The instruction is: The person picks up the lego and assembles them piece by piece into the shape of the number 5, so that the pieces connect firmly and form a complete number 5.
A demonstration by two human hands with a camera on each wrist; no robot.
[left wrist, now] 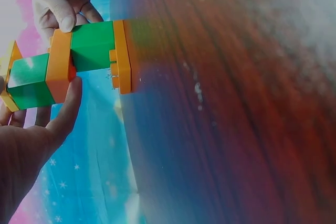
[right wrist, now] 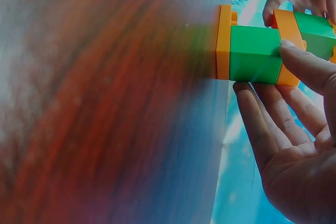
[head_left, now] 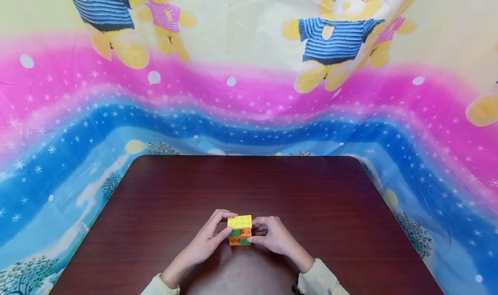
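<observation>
A small tower of toy building bricks stands upright on the table between my two hands. On its top sits a yellow brick [head_left: 239, 222] with round studs. Below that come an upper green block [left wrist: 32, 81], an orange brick [left wrist: 59, 69], a lower green block [right wrist: 255, 56] and an orange base brick [right wrist: 223, 45] at the tabletop. My left hand [head_left: 205, 242] grips the upper part from the left, thumb in front and fingers behind. From the right, my right hand [head_left: 275, 235] pinches the lower part, its thumb at the middle orange brick and its fingers along the lower green block.
The dark reddish-brown table [head_left: 249, 182] has rounded far corners. Around its far and side edges hangs a colourful curtain [head_left: 249, 92] printed with bears and snowflakes. Light sleeves [head_left: 320, 280] cover both forearms.
</observation>
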